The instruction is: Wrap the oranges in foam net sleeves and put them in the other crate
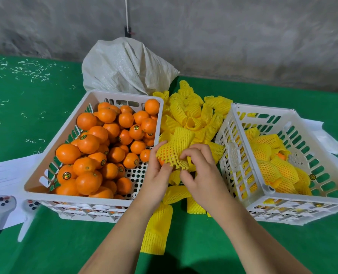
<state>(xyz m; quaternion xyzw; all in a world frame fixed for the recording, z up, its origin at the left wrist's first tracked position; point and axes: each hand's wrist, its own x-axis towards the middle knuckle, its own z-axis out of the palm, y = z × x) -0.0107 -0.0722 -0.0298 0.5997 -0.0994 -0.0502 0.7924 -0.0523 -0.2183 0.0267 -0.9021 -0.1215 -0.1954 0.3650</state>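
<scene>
Between the two crates, over the green worktop [45,250], both hands work on one yellow foam net sleeve [175,149]. The sleeve's long axis runs from near-left to far-right: its stretched mouth points down toward the person, and its free, unstretched end rises toward the far side. A sliver of an orange [161,162] shows at the mouth, so the fruit sits partly inside the net. The left hand [158,173] has its fingers curled round the orange and the left edge of the mouth. The right hand [199,171] pinches the mesh rim with curled fingertips.

The left crate [45,155] holds a heap of bare oranges [105,143]. The right crate [294,123] holds wrapped oranges [271,165]. Loose sleeves [194,115] lie piled between and beyond the crates. A white sack [124,66] stands on the far side.
</scene>
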